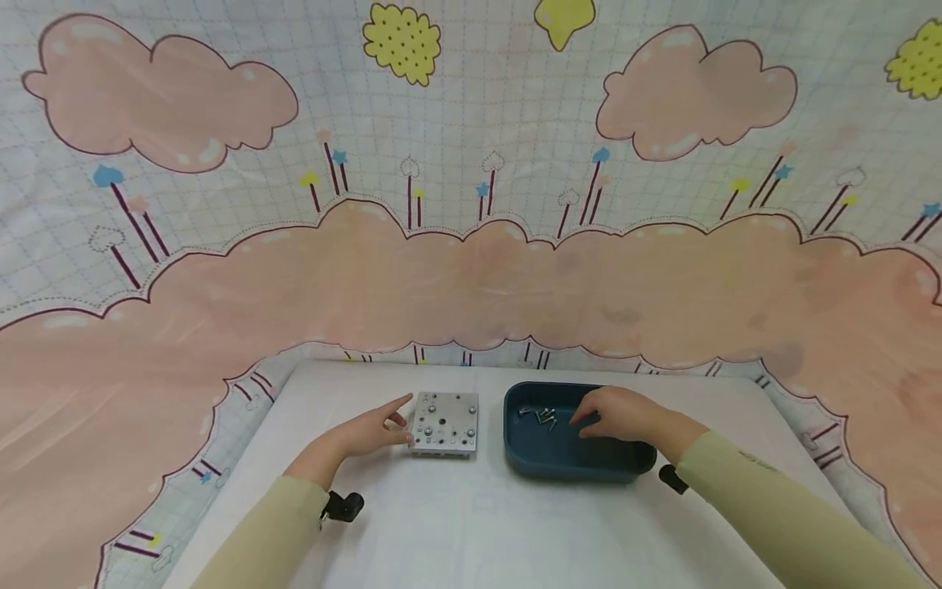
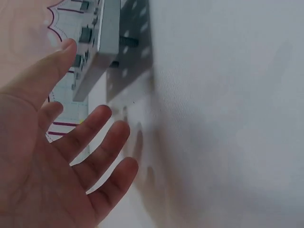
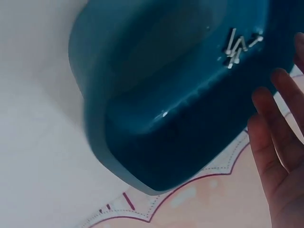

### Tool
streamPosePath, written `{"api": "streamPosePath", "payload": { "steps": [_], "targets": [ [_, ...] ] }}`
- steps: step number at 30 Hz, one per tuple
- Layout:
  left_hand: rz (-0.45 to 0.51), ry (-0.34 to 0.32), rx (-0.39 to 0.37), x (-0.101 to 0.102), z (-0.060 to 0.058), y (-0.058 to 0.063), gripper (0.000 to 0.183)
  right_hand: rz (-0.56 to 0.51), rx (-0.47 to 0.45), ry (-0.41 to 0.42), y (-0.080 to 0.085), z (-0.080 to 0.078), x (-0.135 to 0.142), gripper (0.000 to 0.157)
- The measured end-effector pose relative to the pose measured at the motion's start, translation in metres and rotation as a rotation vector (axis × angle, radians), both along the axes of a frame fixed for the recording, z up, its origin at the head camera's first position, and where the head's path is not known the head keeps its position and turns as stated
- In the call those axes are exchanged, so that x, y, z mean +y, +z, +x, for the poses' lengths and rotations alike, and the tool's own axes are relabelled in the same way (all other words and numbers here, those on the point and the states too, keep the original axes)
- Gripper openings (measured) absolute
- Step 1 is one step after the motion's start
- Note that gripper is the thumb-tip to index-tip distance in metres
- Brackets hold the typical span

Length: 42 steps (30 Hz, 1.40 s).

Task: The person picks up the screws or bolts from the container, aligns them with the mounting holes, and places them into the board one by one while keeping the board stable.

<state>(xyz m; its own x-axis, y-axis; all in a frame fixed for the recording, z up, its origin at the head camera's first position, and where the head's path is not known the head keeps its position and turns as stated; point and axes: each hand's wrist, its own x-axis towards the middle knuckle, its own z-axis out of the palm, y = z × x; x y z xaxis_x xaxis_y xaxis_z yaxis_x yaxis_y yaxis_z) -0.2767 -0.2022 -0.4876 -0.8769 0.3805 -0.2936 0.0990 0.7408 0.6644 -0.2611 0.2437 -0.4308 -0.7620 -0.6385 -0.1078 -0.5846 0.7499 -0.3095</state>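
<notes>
Your left hand (image 1: 371, 431), fingers spread and holding nothing, reaches to the left edge of a squarish, hole-drilled metal plate (image 1: 452, 421) on the white, finely grained tabletop (image 1: 456, 540). Your right hand (image 1: 625, 413), loosely curved and ungripping, hovers over the smooth, round-cornered blue tray (image 1: 559, 469), beside slim, shiny screws (image 1: 545, 416) clustered inside.
</notes>
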Motion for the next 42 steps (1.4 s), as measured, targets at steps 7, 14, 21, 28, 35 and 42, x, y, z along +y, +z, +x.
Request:
{"api": "streamPosePath", "payload": {
  "steps": [7, 14, 21, 28, 35, 42],
  "targets": [
    [0.057, 0.027, -0.085, -0.004, -0.013, -0.011, 0.088, 0.069, -0.024, 0.033, -0.012, -0.022, -0.011, 0.018],
    [0.029, 0.026, -0.085, -0.003, -0.017, -0.013, 0.088, 0.164, -0.014, 0.049, -0.021, -0.038, -0.021, 0.015],
    [-0.027, 0.005, -0.084, -0.003, -0.018, -0.012, 0.091, 0.205, -0.044, 0.037, -0.027, -0.052, -0.030, 0.015],
    [-0.025, 0.004, -0.080, -0.003, -0.020, -0.014, 0.091, 0.242, 0.023, 0.132, -0.037, -0.060, -0.034, 0.014],
    [-0.010, 0.002, -0.072, -0.004, -0.020, -0.015, 0.091, 0.232, 0.045, 0.160, -0.049, -0.064, -0.035, 0.009],
    [-0.014, 0.003, -0.070, -0.006, -0.019, -0.019, 0.092, 0.204, 0.028, 0.145, -0.055, -0.064, -0.034, 0.008]
  ]
}}
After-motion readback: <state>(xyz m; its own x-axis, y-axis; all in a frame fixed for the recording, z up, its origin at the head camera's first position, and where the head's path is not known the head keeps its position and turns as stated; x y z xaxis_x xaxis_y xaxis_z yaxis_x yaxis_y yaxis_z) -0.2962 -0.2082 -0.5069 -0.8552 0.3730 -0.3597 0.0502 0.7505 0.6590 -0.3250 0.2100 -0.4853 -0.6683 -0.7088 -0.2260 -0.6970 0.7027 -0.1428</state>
